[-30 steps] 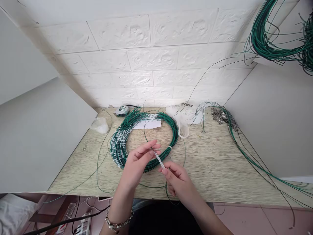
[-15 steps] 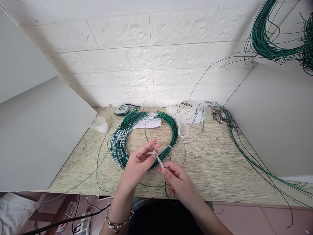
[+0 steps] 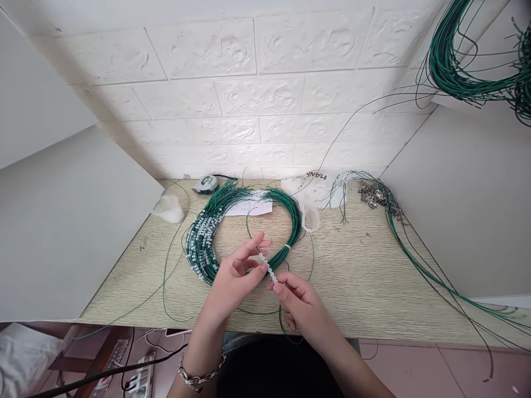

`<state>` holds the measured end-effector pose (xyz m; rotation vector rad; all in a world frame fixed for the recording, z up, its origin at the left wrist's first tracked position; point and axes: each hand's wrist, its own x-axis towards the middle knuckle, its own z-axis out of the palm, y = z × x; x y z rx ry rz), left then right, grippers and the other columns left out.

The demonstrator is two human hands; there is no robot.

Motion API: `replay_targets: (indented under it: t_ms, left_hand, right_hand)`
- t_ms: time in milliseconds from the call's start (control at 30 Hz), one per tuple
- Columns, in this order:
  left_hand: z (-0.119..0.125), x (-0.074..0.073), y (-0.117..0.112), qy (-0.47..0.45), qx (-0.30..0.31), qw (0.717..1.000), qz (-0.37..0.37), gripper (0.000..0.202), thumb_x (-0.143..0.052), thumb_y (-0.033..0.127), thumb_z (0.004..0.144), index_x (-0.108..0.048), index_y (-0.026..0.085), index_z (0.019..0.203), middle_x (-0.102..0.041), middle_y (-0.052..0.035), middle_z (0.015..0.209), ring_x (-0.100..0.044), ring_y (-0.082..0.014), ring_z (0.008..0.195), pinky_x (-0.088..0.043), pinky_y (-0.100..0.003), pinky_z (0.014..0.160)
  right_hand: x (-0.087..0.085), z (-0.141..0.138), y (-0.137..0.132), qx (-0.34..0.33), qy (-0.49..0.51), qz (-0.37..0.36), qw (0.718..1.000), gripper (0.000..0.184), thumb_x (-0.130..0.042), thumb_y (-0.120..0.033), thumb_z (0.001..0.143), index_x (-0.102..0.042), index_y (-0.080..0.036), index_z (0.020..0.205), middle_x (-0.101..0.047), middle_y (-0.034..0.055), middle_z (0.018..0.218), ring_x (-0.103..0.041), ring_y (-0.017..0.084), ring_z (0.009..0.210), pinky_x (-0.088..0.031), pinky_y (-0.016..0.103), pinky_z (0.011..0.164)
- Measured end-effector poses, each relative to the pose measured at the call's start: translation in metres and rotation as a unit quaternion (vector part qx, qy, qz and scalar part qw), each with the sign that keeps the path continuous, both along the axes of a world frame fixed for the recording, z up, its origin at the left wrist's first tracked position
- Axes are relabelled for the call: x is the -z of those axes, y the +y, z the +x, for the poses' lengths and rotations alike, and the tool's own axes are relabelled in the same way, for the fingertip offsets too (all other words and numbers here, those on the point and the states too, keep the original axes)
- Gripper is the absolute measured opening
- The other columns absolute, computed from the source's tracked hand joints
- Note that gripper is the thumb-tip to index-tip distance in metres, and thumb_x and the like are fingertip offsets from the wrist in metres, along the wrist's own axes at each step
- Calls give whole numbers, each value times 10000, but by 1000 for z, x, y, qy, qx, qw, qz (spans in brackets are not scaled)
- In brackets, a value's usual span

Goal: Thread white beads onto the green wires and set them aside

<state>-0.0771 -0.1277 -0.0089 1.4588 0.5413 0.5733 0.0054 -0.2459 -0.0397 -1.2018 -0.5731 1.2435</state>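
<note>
A short row of small white beads (image 3: 269,270) on a thin green wire runs slantwise between my hands. My left hand (image 3: 240,270) has its thumb against the upper beads, with the index finger stretched out past them. The lower end of the row is pinched between thumb and index finger of my right hand (image 3: 302,303). Behind the hands lies a large coil of green wires (image 3: 203,243), with many white beads threaded along its left side and a white tie on its right. The wire's far end runs up inside the coil.
A tape measure (image 3: 206,185), a clear cup of white bits (image 3: 169,209), an empty-looking clear cup (image 3: 310,216), a paper slip (image 3: 251,208) and a white bag (image 3: 315,190) stand behind. Metal pieces (image 3: 373,194) and loose wires lie right. Another wire coil (image 3: 460,77) hangs upper right.
The left thumb has shifted very slightly along the beads. Otherwise the hands and the bead row stay almost in place; the view has tilted a little.
</note>
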Motion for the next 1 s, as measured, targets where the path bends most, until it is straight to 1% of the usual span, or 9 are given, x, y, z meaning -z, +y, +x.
replay_targets:
  t_ms: [167, 300, 467, 600, 767, 900, 1000]
  left_hand:
    - [0, 0, -1, -8, 11, 1000, 5, 546, -634, 143, 645, -507, 231, 1169, -551, -90, 1103, -480, -157, 917, -441, -209, 640]
    - [-1, 2, -1, -7, 14, 1000, 6, 555, -632, 143, 646, -500, 238, 1176, -543, -90, 1113, -475, -164, 926, -437, -211, 635]
    - [-3, 5, 0, -5, 37, 999, 38, 618, -628, 143, 658, -432, 269, 1230, -495, -80, 1180, -447, -173, 986, -430, -220, 682]
    - [-5, 5, 1, 3, 41, 997, 61, 640, -621, 151, 667, -397, 278, 1254, -478, -82, 1200, -432, -184, 1012, -424, -230, 692]
    - [-5, 5, 0, 9, 47, 996, 69, 717, -634, 141, 642, -345, 283, 1283, -436, -87, 1246, -419, -204, 1044, -427, -250, 706]
    - [-6, 7, 0, 17, 40, 997, 68, 715, -626, 146, 650, -334, 289, 1287, -422, -80, 1260, -410, -204, 1063, -429, -246, 704]
    - [-6, 8, 0, 19, 46, 996, 74, 744, -639, 148, 641, -315, 298, 1294, -403, -75, 1279, -409, -200, 1066, -424, -243, 713]
  right_hand:
    - [0, 0, 0, -4, -3, 0, 1000, 347, -490, -502, 756, -502, -158, 798, -247, -93, 438, -191, 23, 350, -179, 156, 326]
    - [0, 0, 0, -1, 1, 3, 1000, 344, -497, -500, 753, -500, -158, 788, -244, -92, 444, -179, 22, 355, -169, 159, 329]
    - [2, 0, 1, -2, -2, 5, 1000, 338, -493, -495, 759, -495, -158, 789, -249, -94, 440, -187, 22, 351, -183, 157, 327]
    - [2, 0, 1, -5, -3, 0, 1000, 334, -487, -495, 763, -494, -162, 793, -250, -93, 433, -195, 26, 347, -199, 157, 324]
    - [1, 0, 2, 2, 14, 2, 1000, 333, -478, -498, 767, -495, -168, 803, -234, -92, 445, -201, 29, 350, -219, 159, 333]
    - [-1, -1, 2, 17, 44, 3, 999, 315, -489, -483, 755, -479, -169, 770, -244, -86, 468, -190, 32, 367, -221, 158, 330]
    - [-1, -1, 2, 20, 52, 3, 998, 288, -484, -456, 754, -470, -169, 772, -253, -88, 467, -187, 32, 362, -224, 157, 326]
